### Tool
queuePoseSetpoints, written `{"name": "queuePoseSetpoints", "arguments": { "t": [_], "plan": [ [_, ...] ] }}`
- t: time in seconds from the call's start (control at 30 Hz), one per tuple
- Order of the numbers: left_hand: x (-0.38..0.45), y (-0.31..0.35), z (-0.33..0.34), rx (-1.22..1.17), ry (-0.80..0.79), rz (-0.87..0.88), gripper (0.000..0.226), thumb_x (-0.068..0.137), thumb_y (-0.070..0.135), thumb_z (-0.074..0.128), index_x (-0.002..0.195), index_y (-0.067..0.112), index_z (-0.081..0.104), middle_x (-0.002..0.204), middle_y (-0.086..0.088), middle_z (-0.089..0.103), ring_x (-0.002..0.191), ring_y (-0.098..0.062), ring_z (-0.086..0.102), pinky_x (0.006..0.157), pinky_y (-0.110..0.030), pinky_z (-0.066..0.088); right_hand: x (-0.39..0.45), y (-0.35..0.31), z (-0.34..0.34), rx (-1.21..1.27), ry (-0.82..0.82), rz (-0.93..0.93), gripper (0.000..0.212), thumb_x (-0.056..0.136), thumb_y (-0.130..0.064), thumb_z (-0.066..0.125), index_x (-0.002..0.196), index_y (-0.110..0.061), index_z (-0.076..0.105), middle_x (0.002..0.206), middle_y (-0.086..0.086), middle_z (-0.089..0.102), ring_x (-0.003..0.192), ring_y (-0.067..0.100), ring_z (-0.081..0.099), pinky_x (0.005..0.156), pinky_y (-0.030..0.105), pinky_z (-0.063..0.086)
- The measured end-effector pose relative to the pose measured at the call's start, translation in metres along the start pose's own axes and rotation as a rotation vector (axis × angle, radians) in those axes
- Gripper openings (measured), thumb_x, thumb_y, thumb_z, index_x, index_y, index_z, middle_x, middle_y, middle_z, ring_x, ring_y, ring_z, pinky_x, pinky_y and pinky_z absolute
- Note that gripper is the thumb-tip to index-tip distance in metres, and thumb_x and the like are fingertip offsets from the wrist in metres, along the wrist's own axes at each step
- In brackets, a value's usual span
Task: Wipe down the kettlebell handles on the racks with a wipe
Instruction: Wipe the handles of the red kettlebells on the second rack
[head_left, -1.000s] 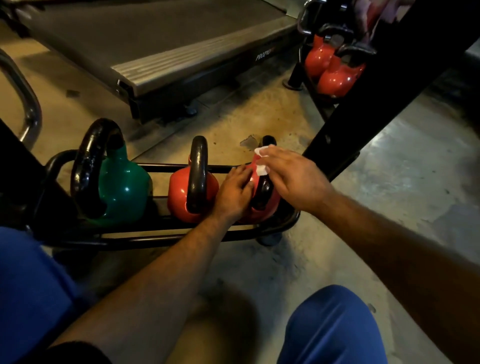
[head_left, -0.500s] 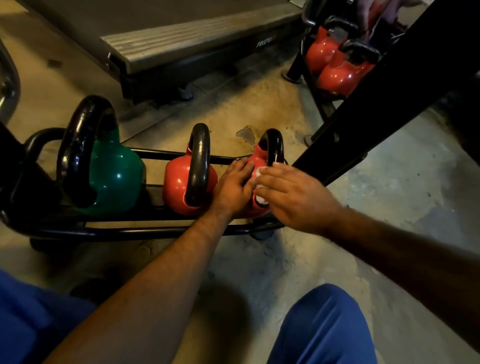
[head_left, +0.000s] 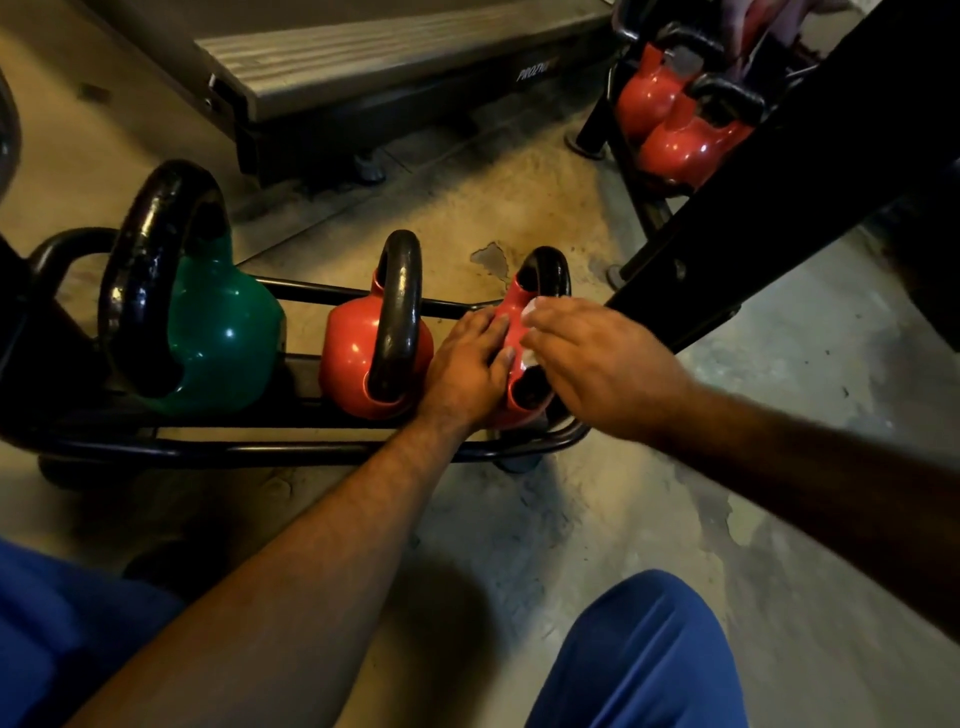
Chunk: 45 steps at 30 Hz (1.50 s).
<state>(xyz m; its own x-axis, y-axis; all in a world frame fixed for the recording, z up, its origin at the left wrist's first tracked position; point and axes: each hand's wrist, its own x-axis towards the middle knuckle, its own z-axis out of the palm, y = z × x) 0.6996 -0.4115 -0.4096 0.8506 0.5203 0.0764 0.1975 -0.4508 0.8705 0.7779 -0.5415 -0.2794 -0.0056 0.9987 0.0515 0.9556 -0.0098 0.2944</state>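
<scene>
2 bare forearms, sleeveless to the frame edge (blue trousers (head_left: 639, 660) below)

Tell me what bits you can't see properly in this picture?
All in the head view:
- Small white wipe: mostly hidden under the right hand.
- Black handle of the right-hand red kettlebell: its middle is covered by that hand.
- That kettlebell's red body: partly behind the left hand.
- Two red kettlebells on the far rack: partly blocked by a black slanted beam.

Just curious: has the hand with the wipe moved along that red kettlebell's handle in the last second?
Yes. The right hand with the wipe slid from the handle top toward the near rack rail.
</scene>
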Motion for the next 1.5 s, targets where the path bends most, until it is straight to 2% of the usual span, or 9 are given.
{"name": "queuePoseSetpoints", "arguments": {
  "t": [0.17, 0.47, 0.6, 0.77, 0.9, 1.07, 1.27, 1.37, 1.5],
  "plan": [
    [-0.002, 0.000, -0.001, -0.016, -0.011, -0.013, 0.050, 0.103, 0.033, 0.043, 0.151, 0.023, 0.036, 0.161, 0.003, 0.027, 0.151, -0.019, 0.014, 0.121, -0.039, 0.021, -0.010, -0.017, 0.005, -0.058, -0.033, -0.240, 0.032, 0.084, -0.016, 0.070, 0.114, -0.005, 0.074, 0.119, 0.015, 0.072, 0.116, 0.032, 0.066, 0.107, 0.050, 0.044],
    [-0.006, 0.003, 0.002, 0.013, 0.037, -0.010, 0.049, 0.103, 0.034, 0.041, 0.150, 0.022, 0.037, 0.160, 0.002, 0.029, 0.150, -0.019, 0.018, 0.120, -0.038, 0.021, -0.015, -0.014, 0.009, -0.106, -0.010, -0.223, 0.034, 0.089, -0.022, 0.063, 0.117, -0.005, 0.072, 0.123, 0.017, 0.069, 0.120, 0.033, 0.064, 0.110, 0.050, 0.043],
    [-0.006, 0.003, 0.003, 0.037, 0.049, 0.003, 0.050, 0.103, 0.036, 0.042, 0.151, 0.023, 0.035, 0.160, 0.003, 0.029, 0.150, -0.018, 0.018, 0.121, -0.039, 0.022, 0.003, 0.006, -0.005, -0.102, 0.046, 0.013, 0.037, 0.094, -0.025, 0.053, 0.119, -0.003, 0.070, 0.125, 0.019, 0.068, 0.119, 0.034, 0.063, 0.108, 0.050, 0.046],
    [-0.008, 0.002, 0.004, 0.041, 0.047, -0.002, 0.051, 0.103, 0.036, 0.041, 0.152, 0.024, 0.034, 0.161, 0.004, 0.027, 0.150, -0.017, 0.016, 0.120, -0.036, 0.020, -0.016, -0.011, 0.008, -0.111, -0.059, -0.255, 0.035, 0.090, -0.022, 0.059, 0.120, -0.006, 0.071, 0.124, 0.016, 0.069, 0.121, 0.033, 0.063, 0.112, 0.049, 0.041],
    [-0.007, 0.002, 0.006, 0.091, 0.059, 0.012, 0.051, 0.103, 0.037, 0.039, 0.152, 0.023, 0.033, 0.161, 0.002, 0.027, 0.150, -0.018, 0.017, 0.121, -0.039, 0.021, 0.010, 0.010, -0.004, -0.088, 0.004, -0.039, 0.039, 0.094, -0.026, 0.049, 0.113, -0.003, 0.074, 0.117, 0.018, 0.071, 0.115, 0.034, 0.065, 0.104, 0.049, 0.048],
    [-0.009, 0.000, 0.006, 0.091, 0.071, 0.024, 0.051, 0.103, 0.036, 0.040, 0.151, 0.022, 0.035, 0.161, 0.000, 0.027, 0.150, -0.018, 0.018, 0.121, -0.039, 0.021, -0.009, -0.010, 0.007, -0.101, -0.126, -0.308, 0.030, 0.087, -0.024, 0.066, 0.112, -0.010, 0.075, 0.117, 0.014, 0.072, 0.115, 0.031, 0.065, 0.109, 0.048, 0.046],
    [-0.011, -0.002, 0.005, 0.084, 0.051, 0.037, 0.053, 0.102, 0.038, 0.040, 0.153, 0.025, 0.032, 0.161, 0.003, 0.026, 0.150, -0.017, 0.018, 0.121, -0.040, 0.022, 0.004, 0.009, -0.008, -0.125, -0.045, -0.041, 0.040, 0.098, -0.030, 0.051, 0.121, -0.003, 0.069, 0.127, 0.019, 0.067, 0.122, 0.035, 0.061, 0.108, 0.049, 0.045],
    [-0.012, -0.002, 0.005, 0.087, 0.063, 0.033, 0.053, 0.102, 0.039, 0.041, 0.152, 0.024, 0.032, 0.161, 0.002, 0.027, 0.149, -0.017, 0.018, 0.121, -0.038, 0.022, -0.003, 0.009, -0.006, -0.138, -0.181, -0.140, 0.051, 0.102, -0.041, 0.045, 0.132, -0.003, 0.062, 0.136, 0.019, 0.061, 0.132, 0.034, 0.054, 0.115, 0.046, 0.036],
    [-0.010, -0.005, 0.009, 0.085, 0.059, 0.042, 0.054, 0.102, 0.041, 0.040, 0.153, 0.025, 0.032, 0.161, 0.003, 0.027, 0.150, -0.018, 0.018, 0.121, -0.039, 0.022, 0.019, 0.026, -0.021, -0.039, -0.292, 0.117, 0.073, 0.100, -0.059, 0.027, 0.150, -0.009, 0.044, 0.156, 0.013, 0.042, 0.146, 0.027, 0.038, 0.120, 0.037, 0.024]
  ]
}}
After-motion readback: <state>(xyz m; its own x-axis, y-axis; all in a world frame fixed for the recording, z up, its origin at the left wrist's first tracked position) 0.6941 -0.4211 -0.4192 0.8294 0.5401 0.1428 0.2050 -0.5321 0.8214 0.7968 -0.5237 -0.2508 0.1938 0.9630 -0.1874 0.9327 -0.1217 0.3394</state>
